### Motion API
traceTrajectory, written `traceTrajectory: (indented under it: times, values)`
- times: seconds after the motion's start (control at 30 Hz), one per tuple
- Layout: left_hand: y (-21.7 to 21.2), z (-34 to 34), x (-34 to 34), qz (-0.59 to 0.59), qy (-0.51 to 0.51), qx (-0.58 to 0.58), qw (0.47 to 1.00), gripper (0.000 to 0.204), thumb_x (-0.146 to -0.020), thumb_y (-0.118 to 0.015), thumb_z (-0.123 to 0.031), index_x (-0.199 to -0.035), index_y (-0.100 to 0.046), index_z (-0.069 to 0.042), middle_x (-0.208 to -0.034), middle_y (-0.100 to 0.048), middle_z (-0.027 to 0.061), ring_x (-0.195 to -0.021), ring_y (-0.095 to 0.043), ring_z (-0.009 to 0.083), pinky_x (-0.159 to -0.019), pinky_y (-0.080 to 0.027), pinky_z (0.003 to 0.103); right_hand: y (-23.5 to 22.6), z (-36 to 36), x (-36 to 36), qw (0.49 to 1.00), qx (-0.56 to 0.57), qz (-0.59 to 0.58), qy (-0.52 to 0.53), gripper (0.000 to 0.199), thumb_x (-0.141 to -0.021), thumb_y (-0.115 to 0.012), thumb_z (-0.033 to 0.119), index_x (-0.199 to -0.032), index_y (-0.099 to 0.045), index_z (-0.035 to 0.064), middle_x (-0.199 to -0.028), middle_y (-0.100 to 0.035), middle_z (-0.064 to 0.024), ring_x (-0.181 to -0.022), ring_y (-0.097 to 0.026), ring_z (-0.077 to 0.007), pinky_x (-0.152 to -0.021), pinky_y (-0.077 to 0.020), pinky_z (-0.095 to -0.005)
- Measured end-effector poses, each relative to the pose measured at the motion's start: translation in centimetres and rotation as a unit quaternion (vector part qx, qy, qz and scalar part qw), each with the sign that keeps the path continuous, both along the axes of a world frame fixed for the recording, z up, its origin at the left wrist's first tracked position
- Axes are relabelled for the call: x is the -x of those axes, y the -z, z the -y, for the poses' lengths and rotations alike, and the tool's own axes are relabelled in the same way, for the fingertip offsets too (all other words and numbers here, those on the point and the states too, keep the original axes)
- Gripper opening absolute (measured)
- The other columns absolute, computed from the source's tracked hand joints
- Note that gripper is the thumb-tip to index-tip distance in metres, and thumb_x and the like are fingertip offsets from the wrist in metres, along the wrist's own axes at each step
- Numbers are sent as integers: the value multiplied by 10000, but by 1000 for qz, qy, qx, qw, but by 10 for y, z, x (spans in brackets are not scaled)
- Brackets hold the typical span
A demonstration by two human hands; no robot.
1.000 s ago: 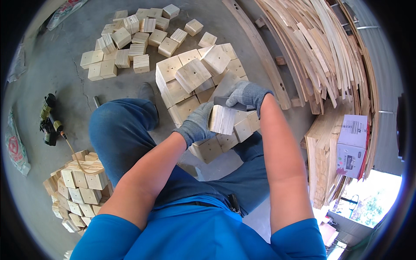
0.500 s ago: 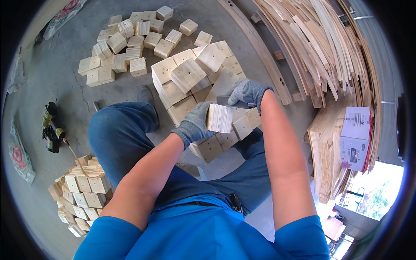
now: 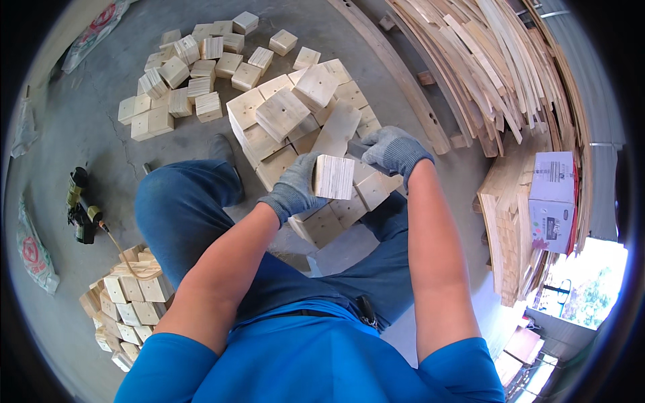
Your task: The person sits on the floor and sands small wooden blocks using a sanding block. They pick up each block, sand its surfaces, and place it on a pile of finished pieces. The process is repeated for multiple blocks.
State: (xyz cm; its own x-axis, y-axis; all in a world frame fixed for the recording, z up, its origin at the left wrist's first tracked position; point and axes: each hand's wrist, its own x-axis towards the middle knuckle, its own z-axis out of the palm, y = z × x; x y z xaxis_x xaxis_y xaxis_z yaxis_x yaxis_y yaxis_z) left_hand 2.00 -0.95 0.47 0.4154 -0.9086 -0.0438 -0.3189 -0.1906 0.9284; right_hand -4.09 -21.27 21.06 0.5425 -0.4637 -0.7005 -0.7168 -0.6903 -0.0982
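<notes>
My left hand (image 3: 295, 183), in a grey knit glove, grips a pale wooden block (image 3: 334, 177) by its left side, with the layered face turned up. My right hand (image 3: 394, 152), gloved alike, is just right of the block, its fingers curled round a dark grey flat-edged tool (image 3: 357, 148). Most of that tool is hidden by the glove, so its kind is unclear. Beneath both hands stands a stack of wooden blocks (image 3: 321, 227) between my legs. Two loose blocks (image 3: 283, 115) and a flat greyish piece (image 3: 338, 127) lie on its top.
Many loose blocks (image 3: 176, 71) lie on the floor ahead. More blocks (image 3: 138, 290) are stacked at my left, near a yellow-and-black air tool (image 3: 79, 201) with a hose. Long wood strips (image 3: 470, 67), a beam (image 3: 396, 74) and a carton (image 3: 552, 191) line the right side.
My right hand has drawn slightly right, away from the block, with the grey tool. The block in my left hand has shifted a little left and tipped slightly.
</notes>
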Motion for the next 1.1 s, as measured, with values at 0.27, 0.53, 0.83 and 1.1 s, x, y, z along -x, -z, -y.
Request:
traceTrajectory:
  times: [0.27,0.53,0.83,1.1]
  values:
    - [-1,-2,-2,19,-1,23,1000,1032,-678,-986,-424,-1516,-491,-81,-1434,-583,206,-1342,-589,387,-1169,-488,449,78,-54,74,925,144,352,-6,659,-862,-805,332,-1471,-646,140,-1575,-576,-169,-1269,-649,-438,-1096,-537,-493]
    - [9,2,0,-17,9,54,998,1025,-652,-1021,-288,-1519,-507,-100,-1408,-597,152,-1303,-606,327,-1154,-490,404,80,-62,142,908,158,349,170,574,-854,-847,255,-1378,-718,58,-1510,-628,-223,-1393,-603,-395,-1165,-486,-461]
    - [22,8,0,-53,13,73,996,1001,-650,-1028,-286,-1496,-527,-96,-1358,-622,147,-1283,-614,325,-1141,-497,411,41,-37,100,921,127,367,28,576,-870,-827,291,-1383,-716,56,-1486,-654,-203,-1349,-639,-374,-1167,-491,-440]
    - [2,0,-1,27,-4,21,999,1045,-669,-1015,-380,-1526,-504,-70,-1433,-586,184,-1341,-598,354,-1187,-480,434,44,17,47,977,-103,159,101,514,-862,-812,311,-1299,-767,46,-1249,-780,-184,-1118,-747,-347,-1039,-565,-409]
